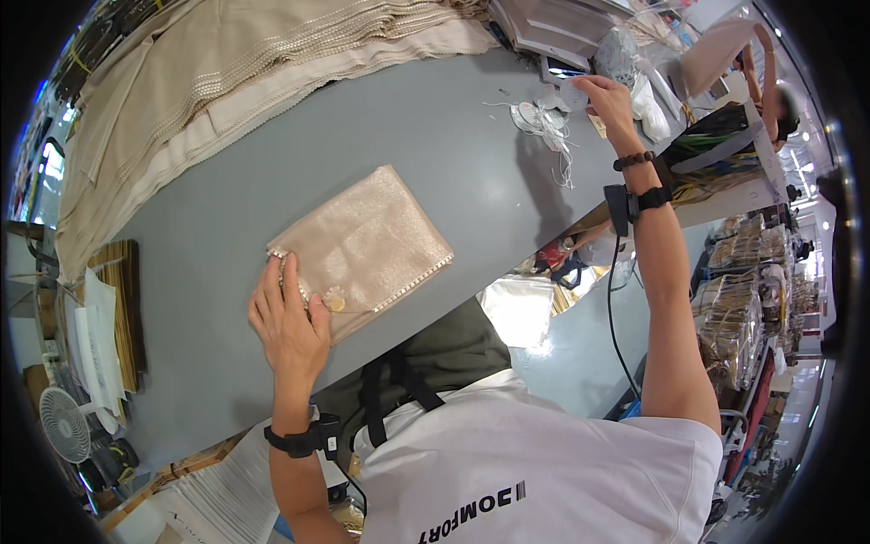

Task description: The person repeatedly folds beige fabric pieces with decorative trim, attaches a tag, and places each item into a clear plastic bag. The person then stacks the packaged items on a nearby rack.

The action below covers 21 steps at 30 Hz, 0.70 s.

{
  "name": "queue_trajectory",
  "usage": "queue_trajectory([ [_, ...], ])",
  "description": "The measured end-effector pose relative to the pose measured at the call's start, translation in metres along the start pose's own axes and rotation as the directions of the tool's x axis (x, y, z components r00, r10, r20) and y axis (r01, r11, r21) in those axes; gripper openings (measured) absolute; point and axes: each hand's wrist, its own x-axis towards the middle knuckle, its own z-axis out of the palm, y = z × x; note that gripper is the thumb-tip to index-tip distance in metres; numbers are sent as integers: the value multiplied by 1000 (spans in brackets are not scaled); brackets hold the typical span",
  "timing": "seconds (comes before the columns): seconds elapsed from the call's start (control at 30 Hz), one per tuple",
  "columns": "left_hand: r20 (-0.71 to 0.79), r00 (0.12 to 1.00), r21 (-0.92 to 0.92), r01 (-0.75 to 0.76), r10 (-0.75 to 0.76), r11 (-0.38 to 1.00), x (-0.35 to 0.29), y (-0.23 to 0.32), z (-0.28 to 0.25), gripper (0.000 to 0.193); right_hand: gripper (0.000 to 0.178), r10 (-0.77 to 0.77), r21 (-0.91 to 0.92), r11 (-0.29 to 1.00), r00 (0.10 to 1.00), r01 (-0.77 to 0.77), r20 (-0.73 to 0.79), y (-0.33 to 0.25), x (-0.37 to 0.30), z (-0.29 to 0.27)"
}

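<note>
A folded beige shimmering cloth with a light beaded-looking trim lies on the grey table. My left hand rests on its left corner, fingers stretched and slightly apart, the thumb beside a small round pale-gold piece. Far right, my right hand is raised near the table's edge with thumb and fingertips brought together. What it pinches, if anything, is too small to make out. A small tan tag shows just below that hand. To its left lies a bunch of white tags with strings.
A large pile of beige cloths with trimmed edges covers the far side of the grey table. Boxes and plastic bags crowd the far right. A white fan stands at the left. Another person is at the right.
</note>
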Motion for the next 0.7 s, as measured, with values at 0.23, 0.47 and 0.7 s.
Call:
queue_trajectory([
  [0.23, 14, 1000, -9, 19, -19, 1000, 1, 2, -3, 65, 29, -165, 270, 955, 976, 123, 140, -70, -44, 23],
  [0.47, 1, 1000, -16, 10, -10, 1000, -1, 0, -1, 65, 30, -371, 604, 796, 820, 39, 437, -141, -124, 75],
  [0.7, -34, 999, -20, 7, -8, 1000, -1, -2, 1, 62, 24, -257, 392, 913, 592, -111, 764, -124, -191, 138],
])
